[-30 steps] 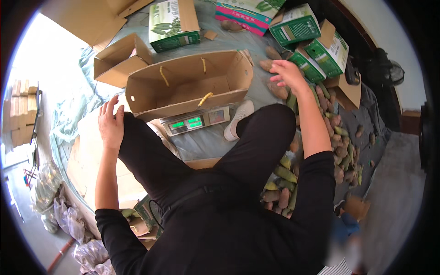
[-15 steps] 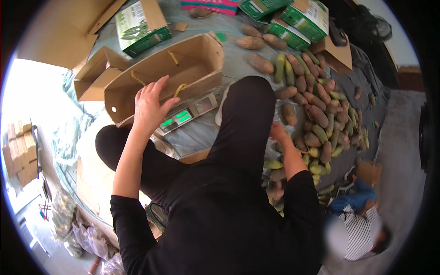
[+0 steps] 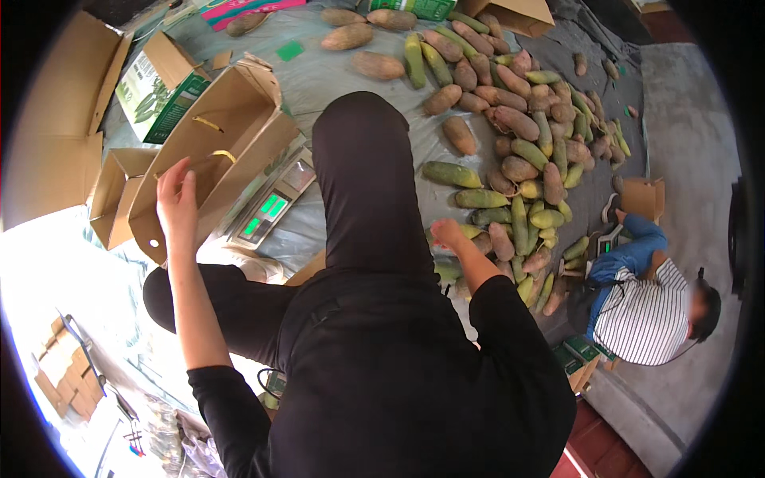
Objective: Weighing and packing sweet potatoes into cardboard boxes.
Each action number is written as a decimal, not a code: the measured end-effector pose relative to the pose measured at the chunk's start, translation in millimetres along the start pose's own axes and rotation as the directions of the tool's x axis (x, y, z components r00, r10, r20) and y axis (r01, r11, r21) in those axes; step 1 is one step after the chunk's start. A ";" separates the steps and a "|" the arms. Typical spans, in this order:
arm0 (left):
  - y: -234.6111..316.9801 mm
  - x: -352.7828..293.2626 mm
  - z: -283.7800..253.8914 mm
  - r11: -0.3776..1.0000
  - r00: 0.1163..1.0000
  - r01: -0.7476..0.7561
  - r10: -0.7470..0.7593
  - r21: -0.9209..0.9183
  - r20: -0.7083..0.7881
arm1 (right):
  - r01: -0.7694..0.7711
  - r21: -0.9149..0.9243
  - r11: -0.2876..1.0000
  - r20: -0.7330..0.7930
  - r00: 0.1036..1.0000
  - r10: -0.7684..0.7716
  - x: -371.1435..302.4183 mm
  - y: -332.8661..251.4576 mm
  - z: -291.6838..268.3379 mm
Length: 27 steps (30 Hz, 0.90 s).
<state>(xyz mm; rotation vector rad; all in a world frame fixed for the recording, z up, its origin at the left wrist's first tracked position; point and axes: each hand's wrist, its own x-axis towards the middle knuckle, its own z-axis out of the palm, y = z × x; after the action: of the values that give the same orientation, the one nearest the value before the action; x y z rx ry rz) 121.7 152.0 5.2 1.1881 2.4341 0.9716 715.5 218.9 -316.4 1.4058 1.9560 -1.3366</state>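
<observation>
My left hand point(image 3: 177, 203) is at the near end of an open cardboard box point(image 3: 247, 163) with yellow rope handles. Its fingers are stretched out over the box's side, the thumb a little apart. From beside the box juts a digital scale point(image 3: 271, 205) with green lit displays. To the right of my raised knee, my right hand point(image 3: 449, 233) is low at the near left edge of a heap of vegetables. Its fingers look curled, and what they hold, if anything, is hidden. Closest to it lie green radishes point(image 3: 484, 199) and soil-covered reddish-brown roots point(image 3: 502, 241).
A smaller open carton point(image 3: 119, 191) adjoins the box, with a green-and-white carton point(image 3: 159, 92) beyond it. Another open carton point(image 3: 518, 16) stands behind the heap. At the right, a person in a striped shirt point(image 3: 641, 319) crouches near a second scale point(image 3: 607, 239).
The whole view has swung, so the box and heap appear farther left. My right hand has come nearer to me along the heap's edge. My left fingers are less spread.
</observation>
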 end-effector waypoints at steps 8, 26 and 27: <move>8.6 -45.3 -19.6 0.949 0.989 -0.099 0.061 0.298 0.134 | 0.053 -0.553 0.832 0.153 0.987 0.039 -9.7 -10.5 -64.1; -9.6 -48.9 9.0 0.807 0.992 -0.006 -0.071 0.590 0.106 | -0.218 -0.472 0.855 -0.201 0.970 0.136 -41.5 -83.0 -19.6; -10.1 -48.6 9.8 0.798 0.992 -0.004 -0.070 0.602 0.100 | -0.157 -0.541 0.826 -0.143 0.985 0.094 -43.2 -89.6 -18.0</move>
<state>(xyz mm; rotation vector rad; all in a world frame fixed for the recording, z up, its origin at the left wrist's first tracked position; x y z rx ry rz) 151.1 114.4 -11.4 1.3224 2.7383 0.0748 658.6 208.1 -233.4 1.2997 2.0483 -0.5612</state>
